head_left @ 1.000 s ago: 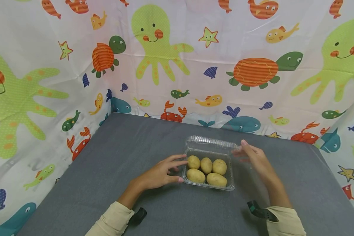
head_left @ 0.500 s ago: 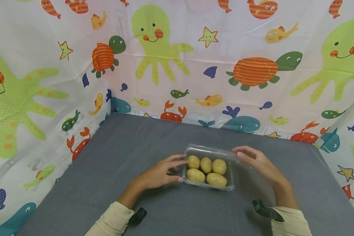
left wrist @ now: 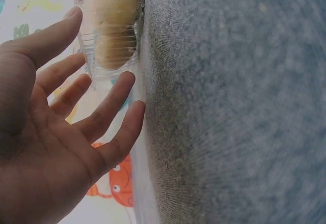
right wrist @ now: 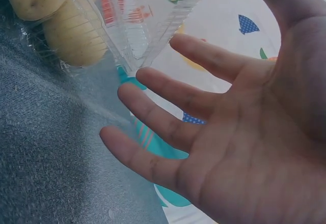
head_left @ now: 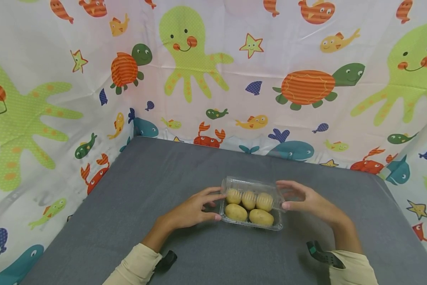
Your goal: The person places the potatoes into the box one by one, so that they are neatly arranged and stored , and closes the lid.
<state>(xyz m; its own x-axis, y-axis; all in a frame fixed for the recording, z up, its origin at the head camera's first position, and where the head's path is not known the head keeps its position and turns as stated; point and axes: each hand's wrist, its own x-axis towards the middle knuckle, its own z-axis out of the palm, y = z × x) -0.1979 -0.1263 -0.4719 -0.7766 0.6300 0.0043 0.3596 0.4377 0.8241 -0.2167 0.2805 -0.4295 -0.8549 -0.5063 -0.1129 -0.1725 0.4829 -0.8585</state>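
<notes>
A clear plastic clamshell container (head_left: 278, 221) sits on the grey cloth, holding several yellow potatoes (head_left: 236, 212) in two rows. Its hinged lid (head_left: 250, 185) slants over the back row, while the front row lies uncovered. My left hand (head_left: 193, 209) is at the container's left side, fingers spread and thumb near the front corner. On the other side, my right hand (head_left: 313, 202) has its thumb and fingertips at the lid's right edge. The right wrist view shows the fingers (right wrist: 168, 124) fairly straight and spread, with the index fingertip by the lid's ridged rim.
Grey cloth (head_left: 156, 170) covers the tabletop around the container. A white curtain (head_left: 224, 107) printed with sea animals hangs along the back and sides. A dark wrist strap (head_left: 323, 255) shows at the right sleeve, and a dark device (head_left: 167, 261) at the left.
The lid has swung from raised behind the container down and forward over the back row of potatoes. My right hand has moved with it; the left hand has stayed in place.
</notes>
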